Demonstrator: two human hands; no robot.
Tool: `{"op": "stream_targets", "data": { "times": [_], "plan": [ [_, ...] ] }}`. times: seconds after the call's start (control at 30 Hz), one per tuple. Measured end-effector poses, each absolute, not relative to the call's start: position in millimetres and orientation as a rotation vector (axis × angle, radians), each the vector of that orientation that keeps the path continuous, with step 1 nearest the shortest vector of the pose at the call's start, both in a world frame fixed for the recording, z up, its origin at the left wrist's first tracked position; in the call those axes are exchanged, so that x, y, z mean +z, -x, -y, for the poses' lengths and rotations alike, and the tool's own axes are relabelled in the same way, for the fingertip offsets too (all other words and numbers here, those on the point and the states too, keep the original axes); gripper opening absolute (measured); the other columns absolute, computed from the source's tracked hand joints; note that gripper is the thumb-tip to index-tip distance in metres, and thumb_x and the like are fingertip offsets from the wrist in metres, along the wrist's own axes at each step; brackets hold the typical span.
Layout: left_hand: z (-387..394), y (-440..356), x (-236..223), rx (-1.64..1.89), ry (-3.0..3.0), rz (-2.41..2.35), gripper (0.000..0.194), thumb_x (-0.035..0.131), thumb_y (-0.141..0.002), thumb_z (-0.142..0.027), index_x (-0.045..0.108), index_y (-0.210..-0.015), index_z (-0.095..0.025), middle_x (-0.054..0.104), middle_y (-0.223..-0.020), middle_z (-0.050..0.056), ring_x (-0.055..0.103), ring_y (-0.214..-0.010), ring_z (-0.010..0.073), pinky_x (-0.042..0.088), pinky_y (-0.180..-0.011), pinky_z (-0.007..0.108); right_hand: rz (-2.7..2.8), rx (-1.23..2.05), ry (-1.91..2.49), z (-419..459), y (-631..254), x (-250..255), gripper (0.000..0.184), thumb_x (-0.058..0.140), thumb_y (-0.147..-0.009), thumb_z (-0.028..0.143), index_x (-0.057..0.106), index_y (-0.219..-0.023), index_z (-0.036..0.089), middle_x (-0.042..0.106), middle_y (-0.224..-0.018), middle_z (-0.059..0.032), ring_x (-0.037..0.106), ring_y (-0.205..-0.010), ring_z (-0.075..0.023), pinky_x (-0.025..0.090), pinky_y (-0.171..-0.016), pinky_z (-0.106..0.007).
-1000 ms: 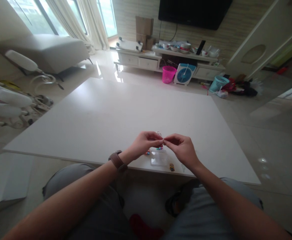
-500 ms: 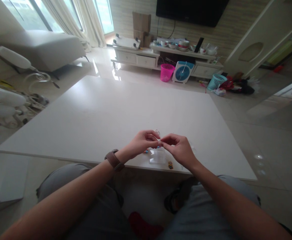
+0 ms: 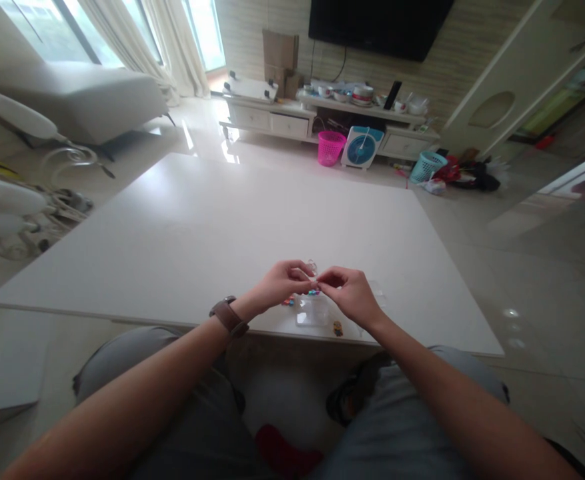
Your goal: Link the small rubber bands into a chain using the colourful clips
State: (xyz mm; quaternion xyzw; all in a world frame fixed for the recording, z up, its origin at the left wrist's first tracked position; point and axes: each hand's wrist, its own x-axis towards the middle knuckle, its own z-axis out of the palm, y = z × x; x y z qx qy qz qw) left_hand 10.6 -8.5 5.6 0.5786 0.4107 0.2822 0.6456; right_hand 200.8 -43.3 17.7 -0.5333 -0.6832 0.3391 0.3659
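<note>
My left hand (image 3: 288, 280) and my right hand (image 3: 348, 293) meet fingertip to fingertip over the near part of the white table. Both are pinched closed on something too small to make out. A pale ring-like loop (image 3: 313, 267) shows just behind the left fingers. Under the fingertips are small coloured pieces (image 3: 313, 292), blue and purple. More small red and blue pieces (image 3: 288, 301) lie below my left hand. A clear plastic box (image 3: 312, 312) stands just in front of the hands. A small yellow-and-dark figure (image 3: 338, 328) lies to its right, near the table edge.
The white table (image 3: 252, 213) stretches away ahead; its near edge runs above my knees. A clear flat piece (image 3: 378, 293) lies right of my right hand. White-padded chairs (image 3: 9, 193) stand at left. Beyond are a pink basket (image 3: 331, 148), a fan (image 3: 362, 147) and a low cabinet (image 3: 289, 125).
The view has shifted slightly. My hands stay together in the same pinch, and the coloured pieces under the fingertips show a little more clearly.
</note>
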Motion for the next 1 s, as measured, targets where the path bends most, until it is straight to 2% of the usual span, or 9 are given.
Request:
{"op": "stream_targets", "data": {
  "times": [0.13,0.43,1.0],
  "plan": [
    [5.9,-6.9,5.0,0.709,-1.365,-0.983,0.028,0.074,-0.074,-0.037,0.065,-0.087,-0.014,0.068,-0.077,0.005,0.063,-0.069,0.0133,0.047,-0.058,0.023,1.887,0.790,1.411,43.8,-206.3,21.1,0.010,0.064,-0.080,0.021,0.074,-0.080,0.019,0.074,-0.075,-0.0018,0.067,-0.070,-0.0152,0.050,-0.068,-0.026],
    [-2.2,-2.7,13.4,0.776,-1.385,-0.989,0.024,0.071,-0.075,-0.034,0.064,-0.086,-0.014,0.065,-0.078,0.003,0.062,-0.068,0.0132,0.050,-0.061,0.025,2.310,0.719,1.449,39.3,-210.4,10.4,0.017,0.058,-0.080,0.011,0.072,-0.074,0.018,0.071,-0.071,-0.0020,0.061,-0.066,-0.0140,0.042,-0.066,-0.024],
    [-5.4,1.2,5.3,0.803,-1.479,-1.010,0.020,0.065,-0.077,-0.033,0.064,-0.086,-0.016,0.065,-0.079,0.003,0.062,-0.068,0.0137,0.050,-0.063,0.027,2.607,0.531,1.521,36.8,-207.7,-1.9,0.020,0.054,-0.082,0.009,0.066,-0.071,0.018,0.068,-0.074,-0.0039,0.058,-0.069,-0.0148,0.037,-0.067,-0.024]
  ]
}}
